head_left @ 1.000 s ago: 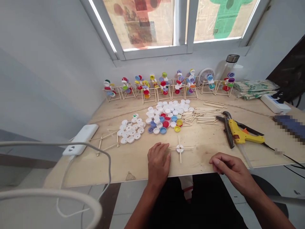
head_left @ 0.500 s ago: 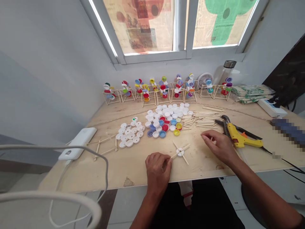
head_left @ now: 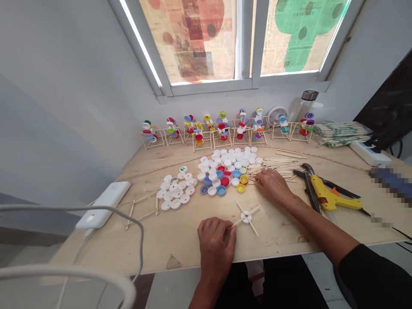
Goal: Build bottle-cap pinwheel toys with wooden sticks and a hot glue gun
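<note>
Down at six o'clock on the plywood board (head_left: pixel 144 244), hard by the near edge, the left hand (head_left: pixel 215 242) is curled over, its fingers (head_left: pixel 225 229) pinching the left arm of a stick cross (head_left: pixel 252 228), two thin wooden sticks crossed at a white bottle cap (head_left: pixel 246 216). The cross lies flat on the board, turned off square. Up at two o'clock from it, the right hand (head_left: pixel 272 184) is stretched out palm down, fingers loosely together, tips right at the edge of a heap of loose sticks (head_left: pixel 280 165); whether they've caught a stick, I can't tell from here. Just beyond those fingertips at eleven o'clock, a mound of white and coloured caps (head_left: pixel 222 182) spreads out, and a second bunch of mostly white caps (head_left: pixel 175 191) sits further round at ten. At nine o'clock, a flat stick frame (head_left: pixel 141 201) lies beside a white power bank (head_left: pixel 103 206). Over at three, pliers (head_left: pixel 310 189) lie right against a yellow glue gun (head_left: pixel 328 199). And along the wall at twelve, a whole row of cap-and-stick figures (head_left: pixel 222 128) stands on stick legs, with a small fan (head_left: pixel 277 116), a bottle (head_left: pixel 302 105), wrapped bundles of sticks (head_left: pixel 341 134) and a power strip (head_left: pixel 370 153) out toward one and two.
</note>
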The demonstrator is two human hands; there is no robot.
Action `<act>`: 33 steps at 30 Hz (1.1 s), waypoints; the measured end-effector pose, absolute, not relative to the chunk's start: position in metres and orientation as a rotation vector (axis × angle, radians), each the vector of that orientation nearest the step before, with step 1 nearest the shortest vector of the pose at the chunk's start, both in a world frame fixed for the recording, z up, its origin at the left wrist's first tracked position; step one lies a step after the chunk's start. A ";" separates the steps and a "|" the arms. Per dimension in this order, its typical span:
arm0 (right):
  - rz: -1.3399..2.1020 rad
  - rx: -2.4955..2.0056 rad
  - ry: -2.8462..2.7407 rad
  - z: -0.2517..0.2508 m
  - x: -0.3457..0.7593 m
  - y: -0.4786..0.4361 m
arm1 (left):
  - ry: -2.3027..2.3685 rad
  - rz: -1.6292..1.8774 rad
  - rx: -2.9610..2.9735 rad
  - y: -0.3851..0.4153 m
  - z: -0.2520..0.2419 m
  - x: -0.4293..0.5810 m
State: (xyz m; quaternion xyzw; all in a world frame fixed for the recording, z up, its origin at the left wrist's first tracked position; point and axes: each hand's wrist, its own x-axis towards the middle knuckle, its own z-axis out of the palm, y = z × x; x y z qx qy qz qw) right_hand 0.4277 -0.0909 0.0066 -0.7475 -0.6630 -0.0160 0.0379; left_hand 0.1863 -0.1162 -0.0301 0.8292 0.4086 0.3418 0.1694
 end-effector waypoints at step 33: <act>-0.410 -2.284 -2.328 0.011 0.465 -0.076 | 1.137 1.004 2.404 -0.115 -0.032 0.185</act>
